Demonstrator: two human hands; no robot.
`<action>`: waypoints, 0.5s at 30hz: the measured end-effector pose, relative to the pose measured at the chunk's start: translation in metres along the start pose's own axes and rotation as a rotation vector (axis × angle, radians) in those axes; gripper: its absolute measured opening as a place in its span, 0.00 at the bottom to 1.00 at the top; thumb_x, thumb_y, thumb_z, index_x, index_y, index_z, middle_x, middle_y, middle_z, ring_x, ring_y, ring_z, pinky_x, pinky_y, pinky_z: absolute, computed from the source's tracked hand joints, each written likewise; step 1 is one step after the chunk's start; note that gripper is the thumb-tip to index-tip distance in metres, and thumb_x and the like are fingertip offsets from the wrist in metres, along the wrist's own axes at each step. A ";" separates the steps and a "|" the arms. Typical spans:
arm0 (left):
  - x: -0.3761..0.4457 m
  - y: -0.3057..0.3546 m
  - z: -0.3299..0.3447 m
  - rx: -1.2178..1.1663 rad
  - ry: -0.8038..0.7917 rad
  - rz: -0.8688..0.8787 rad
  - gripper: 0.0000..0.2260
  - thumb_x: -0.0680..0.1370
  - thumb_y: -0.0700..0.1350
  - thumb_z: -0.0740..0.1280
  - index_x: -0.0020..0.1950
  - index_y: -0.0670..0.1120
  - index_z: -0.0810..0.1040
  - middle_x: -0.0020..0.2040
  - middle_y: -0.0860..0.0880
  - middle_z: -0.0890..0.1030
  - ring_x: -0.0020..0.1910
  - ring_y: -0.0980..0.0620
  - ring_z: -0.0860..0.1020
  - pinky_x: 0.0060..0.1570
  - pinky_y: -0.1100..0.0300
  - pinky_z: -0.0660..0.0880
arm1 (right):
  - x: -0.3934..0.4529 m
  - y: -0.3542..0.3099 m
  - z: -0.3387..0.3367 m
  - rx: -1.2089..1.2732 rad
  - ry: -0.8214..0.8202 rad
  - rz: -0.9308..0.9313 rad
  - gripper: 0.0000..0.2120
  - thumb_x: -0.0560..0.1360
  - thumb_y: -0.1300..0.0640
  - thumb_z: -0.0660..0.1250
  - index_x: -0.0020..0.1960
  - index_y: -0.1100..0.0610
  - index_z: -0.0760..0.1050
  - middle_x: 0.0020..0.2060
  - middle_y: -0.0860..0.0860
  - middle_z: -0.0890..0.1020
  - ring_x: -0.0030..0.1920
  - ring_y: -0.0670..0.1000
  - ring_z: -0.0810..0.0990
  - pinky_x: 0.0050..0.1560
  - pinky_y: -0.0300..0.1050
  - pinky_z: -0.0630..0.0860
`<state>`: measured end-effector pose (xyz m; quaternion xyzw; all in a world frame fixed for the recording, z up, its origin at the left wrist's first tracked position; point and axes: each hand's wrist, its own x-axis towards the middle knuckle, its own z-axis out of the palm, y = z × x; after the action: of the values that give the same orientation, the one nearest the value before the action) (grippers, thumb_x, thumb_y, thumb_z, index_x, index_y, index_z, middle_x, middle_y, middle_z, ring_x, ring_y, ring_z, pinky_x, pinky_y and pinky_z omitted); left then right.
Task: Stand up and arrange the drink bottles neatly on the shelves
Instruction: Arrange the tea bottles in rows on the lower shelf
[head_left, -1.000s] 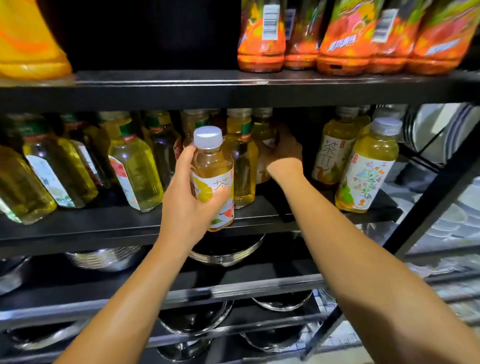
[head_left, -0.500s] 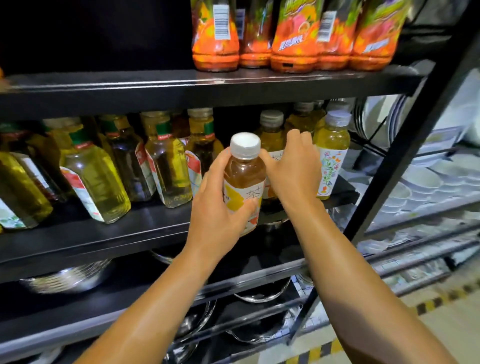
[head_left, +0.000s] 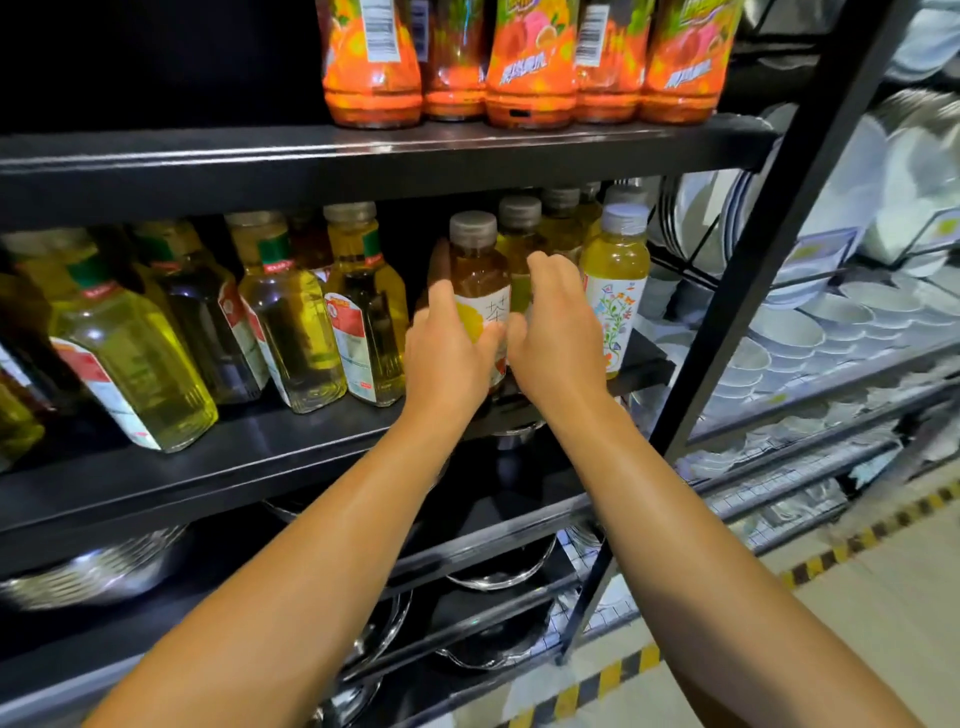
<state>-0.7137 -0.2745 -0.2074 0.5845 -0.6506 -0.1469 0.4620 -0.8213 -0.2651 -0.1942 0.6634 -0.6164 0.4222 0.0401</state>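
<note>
An amber tea bottle (head_left: 477, 270) with a white cap and a white-and-yellow label stands upright on the black middle shelf (head_left: 249, 441). My left hand (head_left: 447, 358) wraps it from the left, thumb behind and fingers across the label. To the bottle's right, my right hand (head_left: 557, 338) hangs with fingers apart, in front of a row of yellow-green tea bottles (head_left: 519, 234). Its thumb is close to the amber bottle; I cannot tell if it touches. A yellow-green bottle with a floral label (head_left: 616, 291) stands upright at the shelf's right end.
Yellow bottles with green neck bands (head_left: 291, 322) fill the shelf's left side. Orange drink bottles (head_left: 530, 67) line the top shelf. Steel bowls (head_left: 93, 571) sit below. A slanted black post (head_left: 753, 291) borders the right, with white bowls (head_left: 789, 332) on a rack beyond.
My left hand has carried the amber bottle rightward and deeper onto the shelf, next to the tea row. My right hand came off the bottle behind and opened. The view has shifted right.
</note>
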 end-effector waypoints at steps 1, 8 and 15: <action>0.002 0.002 0.002 0.012 -0.012 -0.016 0.16 0.77 0.50 0.69 0.54 0.48 0.63 0.47 0.48 0.71 0.48 0.46 0.73 0.42 0.56 0.69 | -0.005 0.003 0.003 0.017 -0.021 -0.007 0.23 0.75 0.63 0.64 0.70 0.58 0.65 0.66 0.54 0.69 0.59 0.54 0.72 0.48 0.50 0.72; 0.007 0.005 0.005 0.003 -0.045 -0.070 0.18 0.78 0.50 0.69 0.60 0.43 0.68 0.49 0.48 0.69 0.48 0.49 0.71 0.44 0.57 0.68 | -0.022 0.015 0.010 0.110 -0.031 -0.001 0.29 0.75 0.65 0.64 0.75 0.57 0.63 0.72 0.52 0.67 0.69 0.52 0.68 0.64 0.48 0.71; -0.014 -0.018 0.014 0.012 0.021 -0.049 0.23 0.76 0.47 0.72 0.64 0.41 0.66 0.60 0.41 0.72 0.57 0.44 0.74 0.49 0.57 0.70 | -0.046 0.039 -0.006 0.080 0.295 0.141 0.27 0.72 0.58 0.67 0.71 0.55 0.67 0.68 0.53 0.68 0.65 0.55 0.67 0.59 0.39 0.64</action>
<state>-0.7153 -0.2715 -0.2344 0.6044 -0.6322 -0.1483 0.4615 -0.8525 -0.2354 -0.2369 0.5503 -0.6315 0.5412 0.0739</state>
